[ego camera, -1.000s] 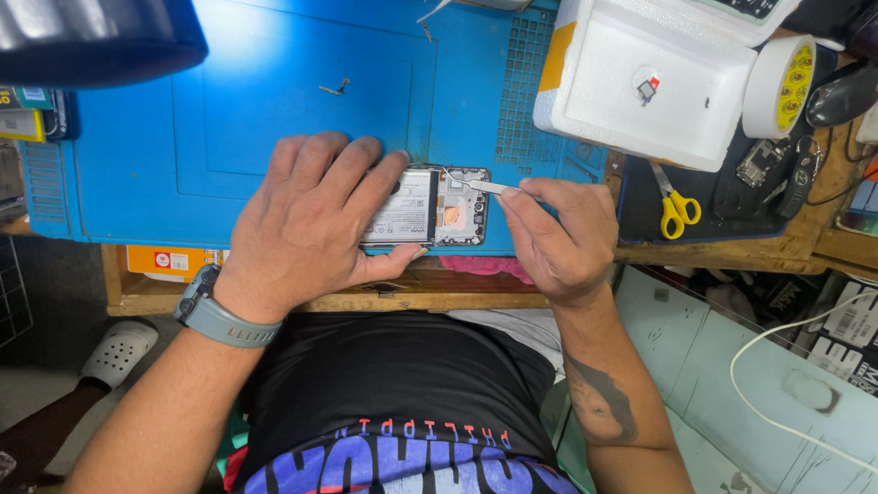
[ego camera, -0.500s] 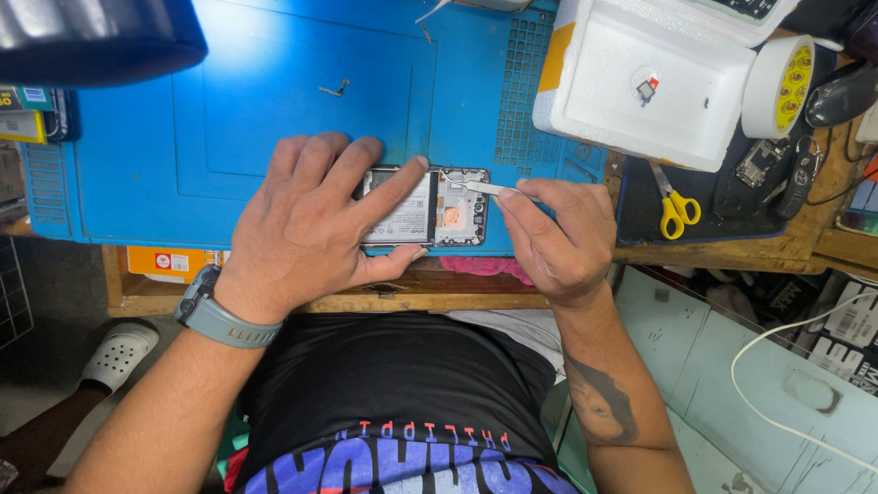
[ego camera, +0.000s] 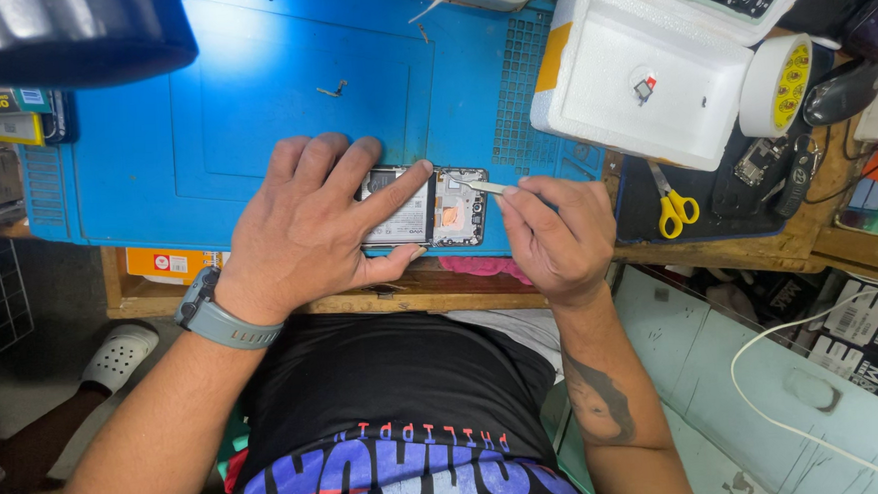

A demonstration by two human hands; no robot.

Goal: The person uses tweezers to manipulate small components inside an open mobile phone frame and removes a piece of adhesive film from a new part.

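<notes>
Blue silicone work mat [ego camera: 252,116] covers most of the wooden bench [ego camera: 720,252], reaching from its left end past the middle and down close to the near edge. On the mat's right edge stands a white foam box [ego camera: 643,126], with a roll of white tape [ego camera: 776,87] just beside it and yellow-handled scissors [ego camera: 671,205] lying on a dark pad nearer the bench's front edge.

At the near edge of the mat, about midway along it, lies an opened phone [ego camera: 437,209] with its back off, battery and boards showing. The left hand [ego camera: 308,229] lies over the phone's left part, fingers spread flat and the forefinger stretched across the battery, pressing the phone onto the mat. The right hand [ego camera: 557,236] is curled closed, thumb and fingertips pinching a thin metal tool [ego camera: 486,186] whose tip rests at the phone's upper right corner, on or just above the board there; whether it touches cannot be told.

The risk, as I judge it, lies in that thin tip: a slip or too steep an angle could scratch the board or tear a flex cable, and a slide leftward could gouge the battery. With the phone so near the mat's front edge, easing the holding hand could let it skid off toward the lap. A small screw-like part [ego camera: 332,88] lies loose on the upper mat, easily swept away.
</notes>
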